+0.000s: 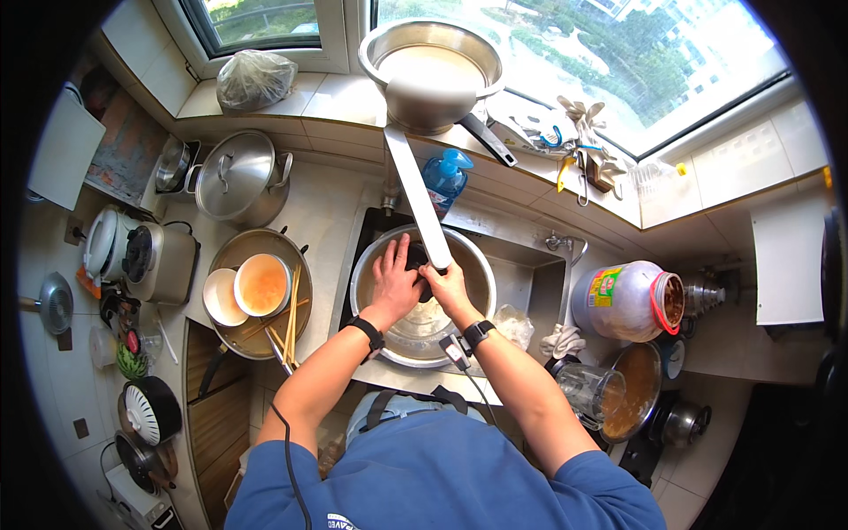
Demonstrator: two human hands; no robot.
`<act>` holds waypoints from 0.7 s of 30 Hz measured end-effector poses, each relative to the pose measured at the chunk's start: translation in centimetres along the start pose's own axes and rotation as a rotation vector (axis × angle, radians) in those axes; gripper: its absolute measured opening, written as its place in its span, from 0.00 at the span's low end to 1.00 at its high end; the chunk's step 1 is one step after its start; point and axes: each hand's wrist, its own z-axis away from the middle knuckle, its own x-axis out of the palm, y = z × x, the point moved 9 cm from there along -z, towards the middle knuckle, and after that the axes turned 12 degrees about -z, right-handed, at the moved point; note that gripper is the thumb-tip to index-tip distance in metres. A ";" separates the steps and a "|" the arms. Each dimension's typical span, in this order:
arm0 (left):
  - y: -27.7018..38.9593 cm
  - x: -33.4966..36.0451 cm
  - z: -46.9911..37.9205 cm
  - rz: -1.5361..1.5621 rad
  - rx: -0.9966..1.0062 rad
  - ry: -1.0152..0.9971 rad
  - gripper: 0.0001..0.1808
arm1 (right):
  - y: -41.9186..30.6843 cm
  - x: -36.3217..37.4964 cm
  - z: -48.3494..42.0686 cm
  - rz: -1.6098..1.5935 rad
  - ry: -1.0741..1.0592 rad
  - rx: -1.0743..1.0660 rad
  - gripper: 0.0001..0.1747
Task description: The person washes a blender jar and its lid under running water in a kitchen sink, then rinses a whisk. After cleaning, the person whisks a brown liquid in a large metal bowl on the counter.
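Before me a large steel basin (pixel 489 285) stands in the sink, with cloudy water visible at its bottom. Over it, my left hand (pixel 396 281) lies with fingers extended against a dark, rounded object (pixel 416 255), whose kind is hard to tell. My right hand (pixel 452 286) curls around that object's right side, just below the end of a long metal faucet spout (pixel 424 205). The spout and both hands cover much of the object. Whether my left hand grips it or only rests on it is unclear. Both wrists wear black bands.
Left of the sink, a wok (pixel 228 334) holds two bowls and several chopsticks. Behind it stands a lidded steel pot (pixel 237 179). A blue pump bottle (pixel 445 177) is behind the basin. On the right are a large plastic jar (pixel 613 301), a glass blender jug (pixel 589 391) and a crumpled bag (pixel 513 326).
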 end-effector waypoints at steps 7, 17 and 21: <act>-2.5 2.8 0.1 0.340 -0.229 -0.133 0.16 | 0.5 0.3 0.9 -0.206 -0.039 0.225 0.37; -1.7 6.3 -1.0 0.389 -0.186 -0.265 0.12 | 0.1 -2.0 2.7 -0.326 0.018 0.407 0.42; -0.3 5.3 -1.7 0.169 -0.134 -0.351 0.16 | -0.5 -3.0 2.9 -0.263 0.093 0.351 0.41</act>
